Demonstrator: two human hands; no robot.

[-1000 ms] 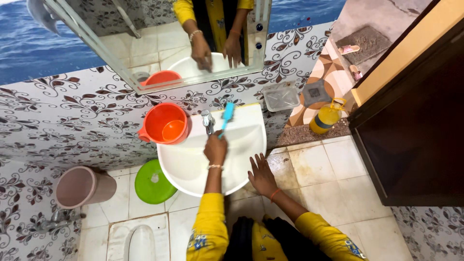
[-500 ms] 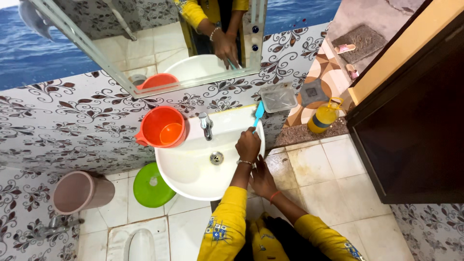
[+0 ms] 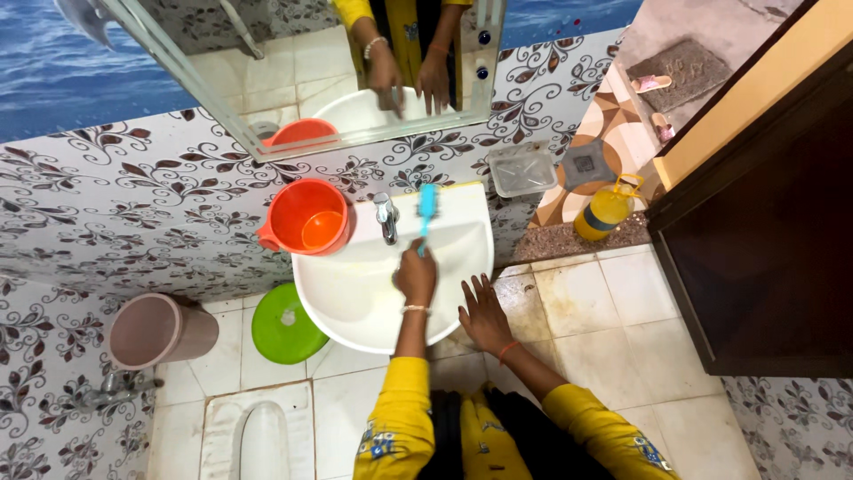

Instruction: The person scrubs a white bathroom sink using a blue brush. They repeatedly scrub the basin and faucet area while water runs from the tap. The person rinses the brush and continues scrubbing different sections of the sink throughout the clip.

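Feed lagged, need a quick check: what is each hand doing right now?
Left hand: closed on the blue brush over the white sink.
Right hand: open, resting on the sink's rim.

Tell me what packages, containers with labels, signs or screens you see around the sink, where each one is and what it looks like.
No signs or screens show.
Yellow bottle: on the floor right of the sink, rounded, yellow with a handle on top.
Clear box: against the patterned wall, right of the sink, rectangular, see-through.
No label can be made out on either.
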